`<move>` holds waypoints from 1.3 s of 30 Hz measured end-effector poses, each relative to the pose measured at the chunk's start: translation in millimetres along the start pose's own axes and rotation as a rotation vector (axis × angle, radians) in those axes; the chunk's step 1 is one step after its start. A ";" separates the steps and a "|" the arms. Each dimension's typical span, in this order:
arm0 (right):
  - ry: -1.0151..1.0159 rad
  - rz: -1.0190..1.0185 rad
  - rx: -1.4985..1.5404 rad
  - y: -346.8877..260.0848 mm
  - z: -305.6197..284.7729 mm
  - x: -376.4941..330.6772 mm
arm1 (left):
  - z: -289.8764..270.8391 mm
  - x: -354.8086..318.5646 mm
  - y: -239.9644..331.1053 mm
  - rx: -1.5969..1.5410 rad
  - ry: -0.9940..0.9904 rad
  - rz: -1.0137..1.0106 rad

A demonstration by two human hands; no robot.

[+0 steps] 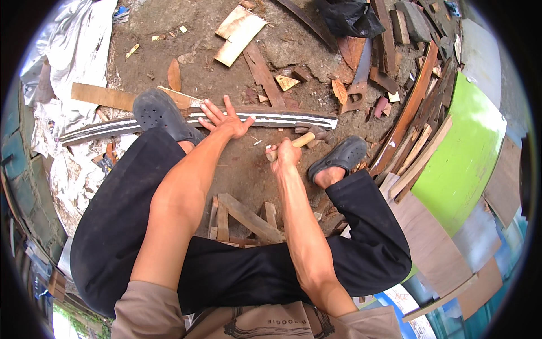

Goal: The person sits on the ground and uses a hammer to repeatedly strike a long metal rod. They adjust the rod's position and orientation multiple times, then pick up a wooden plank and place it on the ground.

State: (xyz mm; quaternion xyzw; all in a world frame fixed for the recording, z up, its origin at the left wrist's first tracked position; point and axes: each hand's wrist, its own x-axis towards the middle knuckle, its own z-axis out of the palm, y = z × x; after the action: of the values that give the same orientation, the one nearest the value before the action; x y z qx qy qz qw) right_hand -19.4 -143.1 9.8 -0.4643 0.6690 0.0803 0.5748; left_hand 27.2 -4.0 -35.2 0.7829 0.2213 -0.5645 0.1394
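Observation:
A long wooden strip with black and white bands lies across the ground in front of me. My left hand rests on it with the fingers spread, holding nothing. My right hand is closed round the light wooden handle of a hammer. The hammer's dark head is just below the strip, near its right end; whether they touch I cannot tell. My left clog overlaps the strip, while the right clog stands on the soil, right of the hammer.
Beyond the strip lie a plain board, a split pale plank and a handsaw. Timber offcuts and a green panel line the right side. White sheeting covers the left. Wood blocks sit between my legs.

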 end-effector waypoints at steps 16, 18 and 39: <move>-0.445 0.542 -0.060 -103.2 -75.4 45.5 | 0.3 7.6 0.1 0.034 0.012 -0.016; -0.446 0.526 -0.066 -102.1 -80.4 48.6 | 1.7 8.9 -1.2 0.041 0.026 -0.015; -0.193 -0.170 -0.535 -28.8 -71.4 10.4 | -1.7 3.7 -2.7 0.033 -0.033 0.007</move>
State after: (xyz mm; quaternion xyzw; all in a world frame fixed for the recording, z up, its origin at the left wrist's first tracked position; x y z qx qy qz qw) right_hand -47.5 -210.4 36.7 -0.6437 0.5251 0.2493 0.4977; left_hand 28.2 -0.1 -38.0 0.7763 0.2070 -0.5806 0.1321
